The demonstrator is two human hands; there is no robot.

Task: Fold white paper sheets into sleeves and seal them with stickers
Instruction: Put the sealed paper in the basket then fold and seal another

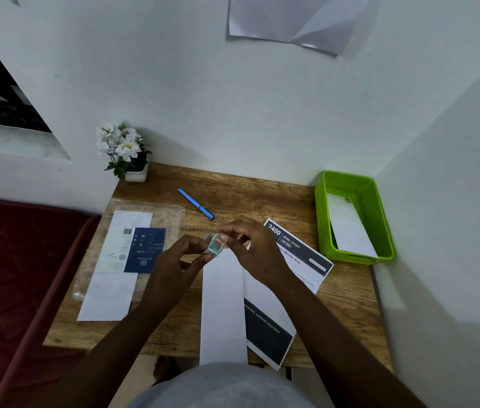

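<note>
The wooden desk point(233, 184) fills the corner, and everything on it sits around the two hands meeting over its middle. Directly under and toward the person from that pinch lies the folded white paper sleeve point(223, 307), long and narrow, running off the near edge; a printed dark-and-white sheet point(300, 260) lies beneath it, angled off to the right. Well to the right of the hands stands a green basket point(321, 207) with a finished white sleeve point(350, 228) inside. Left of the hands rests a pack of white paper point(109, 290) in clear wrap with a navy label. Beyond the hands lies a blue pen point(195, 203); farther back-left, a small pot of white flowers point(124, 148). The left hand point(174, 260) and right hand point(256, 248) both have fingertips pinched on a small greenish sticker point(214, 245), just above the sleeve's far end, seemingly peeling it. My worry: the sticker may curl onto a finger, or, with nothing pressing the sleeve down, the fold may spring open before it's sealed.
</note>
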